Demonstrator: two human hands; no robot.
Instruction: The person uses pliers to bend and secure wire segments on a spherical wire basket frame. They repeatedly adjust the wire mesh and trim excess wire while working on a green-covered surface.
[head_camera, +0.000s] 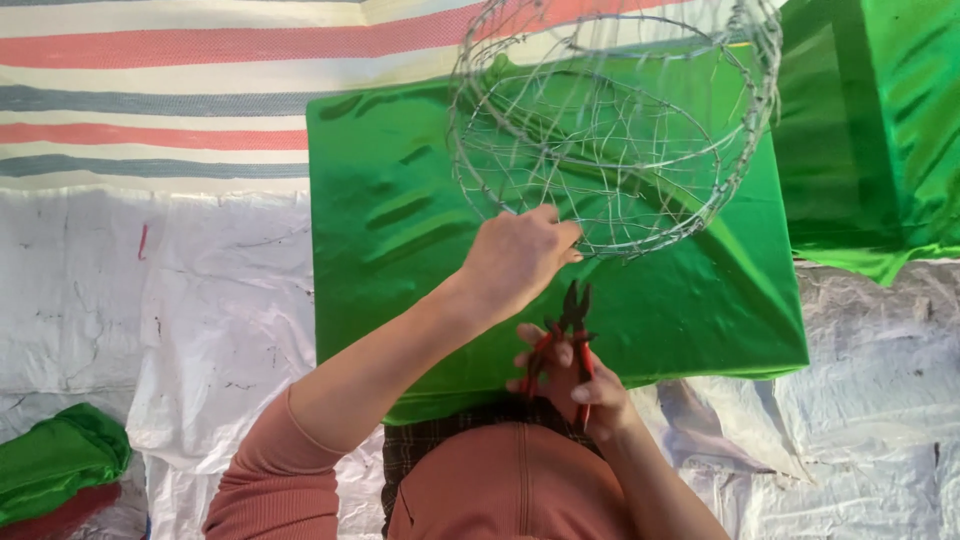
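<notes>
A round wire basket frame (612, 130) of thin grey wire is held up over a shiny green foil sheet (400, 220). My left hand (518, 255) grips the frame's near rim, fingers closed on the wire. My right hand (575, 385) is lower, close to my body, and holds red-handled pliers (566, 340) with the dark jaws pointing up toward the frame. The jaws are just below the rim and do not touch it.
More green foil (870, 130) lies at the right. A striped cloth (170, 90) in red, grey and cream is at the back left. White plastic sheeting (120, 300) covers the floor. Folded green and red fabric (55, 465) sits at the lower left.
</notes>
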